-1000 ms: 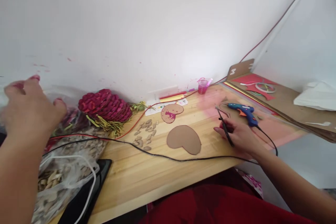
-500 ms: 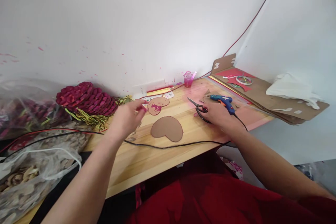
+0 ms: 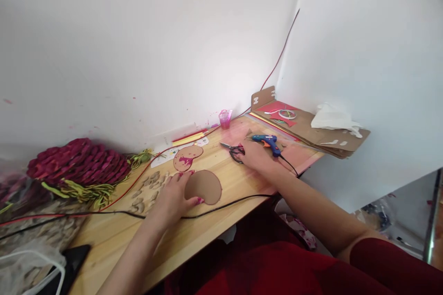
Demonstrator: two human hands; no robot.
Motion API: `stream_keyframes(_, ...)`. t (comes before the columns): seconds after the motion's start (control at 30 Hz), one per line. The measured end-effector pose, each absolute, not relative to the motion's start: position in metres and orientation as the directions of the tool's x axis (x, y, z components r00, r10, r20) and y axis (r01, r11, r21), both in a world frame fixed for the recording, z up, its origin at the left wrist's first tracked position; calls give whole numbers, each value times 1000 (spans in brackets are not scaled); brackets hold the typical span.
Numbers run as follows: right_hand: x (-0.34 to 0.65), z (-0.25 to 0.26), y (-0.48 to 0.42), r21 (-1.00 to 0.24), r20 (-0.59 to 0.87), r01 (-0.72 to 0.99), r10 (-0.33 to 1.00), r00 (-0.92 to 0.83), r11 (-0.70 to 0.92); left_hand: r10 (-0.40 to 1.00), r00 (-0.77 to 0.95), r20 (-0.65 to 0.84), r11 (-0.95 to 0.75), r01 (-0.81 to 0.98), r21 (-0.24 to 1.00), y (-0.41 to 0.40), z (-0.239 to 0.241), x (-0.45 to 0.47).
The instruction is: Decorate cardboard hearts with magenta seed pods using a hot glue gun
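Observation:
On the wooden table lies a round-lobed brown cardboard cutout (image 3: pixel 209 184). My left hand (image 3: pixel 176 196) is over its left side, thumb and fingers spread apart; its notched edge is partly hidden. Farther back, a similar cutout (image 3: pixel 182 159) has magenta stains. My right hand (image 3: pixel 254 154) is closed around the handles of black scissors (image 3: pixel 230 147), whose blades point left, low at the tabletop. Just beyond that hand, a blue glue gun (image 3: pixel 268 139) rests on its side.
Peanut-like tan pieces (image 3: pixel 154 182) lie left of my left hand. A black cable (image 3: pixel 235 203) crosses the table's front. Behind stands a cup of pink liquid (image 3: pixel 225 121). A magenta pinecone-like bundle (image 3: pixel 79 163) sits left; stacked cardboard (image 3: pixel 308 131) lies right.
My left hand has come down from above the table to the plain cutout. My right hand stays at the scissors. The view has turned to the right.

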State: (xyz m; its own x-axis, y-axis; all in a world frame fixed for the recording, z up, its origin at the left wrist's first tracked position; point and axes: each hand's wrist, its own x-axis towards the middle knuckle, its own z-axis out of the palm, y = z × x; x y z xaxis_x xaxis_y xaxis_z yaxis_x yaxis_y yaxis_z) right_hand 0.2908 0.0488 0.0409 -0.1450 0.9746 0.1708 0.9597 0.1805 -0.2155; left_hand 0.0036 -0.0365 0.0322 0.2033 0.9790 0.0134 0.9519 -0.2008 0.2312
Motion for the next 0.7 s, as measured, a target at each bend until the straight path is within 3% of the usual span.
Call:
stream_keyframes(0.13, 283, 42, 37, -250, 248, 929, 946, -210, 272, 981, 192, 35, -194, 946, 259, -34, 18, 3)
stream_keyframes(0.27, 270, 41, 14, -417, 349, 769, 867, -357, 485, 975, 210, 74, -223, 927, 300, -32, 9, -2)
stream_keyframes(0.43, 283, 51, 5, -482, 444, 663, 812, -379, 573, 960, 229, 160, -271, 905, 328, -31, 0, -8)
stream_keyframes(0.57, 337, 74, 34, -409, 435, 801, 865, -251, 438, 951, 225, 212, -290, 889, 355, -29, -5, -10)
stream_keyframes(0.63, 369, 86, 58, -333, 305, 923, 948, -90, 195, 948, 220, 230, -292, 890, 352, -28, -6, -11)
stream_keyframes(0.7, 399, 93, 85, -290, 275, 955, 961, 28, 55, 946, 221, 236, -294, 893, 341, -27, -8, -12)
